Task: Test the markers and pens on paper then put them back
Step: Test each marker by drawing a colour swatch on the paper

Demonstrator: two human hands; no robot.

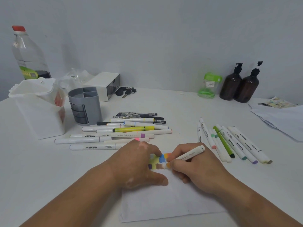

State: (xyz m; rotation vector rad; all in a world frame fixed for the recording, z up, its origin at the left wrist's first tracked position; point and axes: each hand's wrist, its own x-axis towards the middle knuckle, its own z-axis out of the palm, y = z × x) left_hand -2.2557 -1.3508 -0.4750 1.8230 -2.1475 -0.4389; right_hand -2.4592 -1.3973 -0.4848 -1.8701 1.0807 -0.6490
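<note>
1. A white desk [180,108] stands against a pale wall.
2. A white sheet of paper [164,203] lies at the middle of the desk's near edge.
3. A loose heap of markers and pens [124,130] lies left of centre, mostly parallel to the near edge. A second row of markers [229,141] fans out toward the right edge.
4. A grey pen holder [85,105] stands near the far left corner.
5. The left hand [136,164] rests on the paper, fingers spread and pressing it flat.
6. The right hand [195,167] grips a white marker [188,154] in a writing hold, close to the tip.
7. The marker slants, tip down and leftward on the paper, blunt end raised toward the far right corner.
8. It looks light, stiff and smooth, so it is likely best pinched low on the barrel for writing and at mid-barrel for carrying.
9. Small colour patches [161,158] sit between the hands at the paper's far edge.
</note>
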